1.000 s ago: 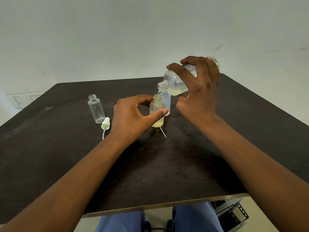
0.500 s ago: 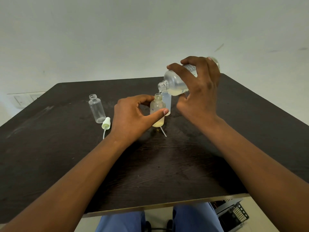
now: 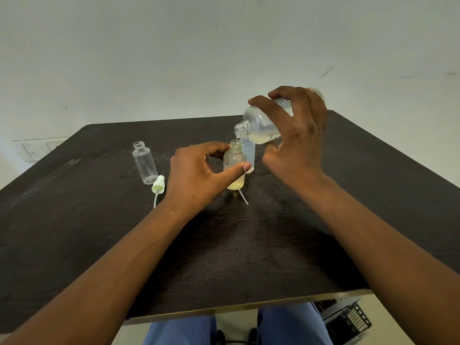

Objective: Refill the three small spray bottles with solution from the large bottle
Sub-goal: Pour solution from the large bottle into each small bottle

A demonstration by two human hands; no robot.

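Three small clear plastic bottles stand on the dark wooden table (image 3: 249, 257), all w/ caps off. The left hand (image 3: 196, 175) grips the middle small bottle (image 3: 234, 168) btwn thumb and curled fingers; it has pale yellow liquid at the bottom. The right hand (image 3: 296, 145) wraps fingers over the large clear bottle (image 3: 261, 123), tilted neck-down, mouth just above the held bottle's opening, a thin stream running in. A frosted small bottle (image 3: 249, 153) stands right behind the held one, touching or nearly. The empty small bottle (image 3: 144, 163) stands apart to the left, w/ a pale green spray cap (image 3: 158, 185) and its tube lying just beside it. Another thin white tube (image 3: 242, 196) lies near the held bottle's base.
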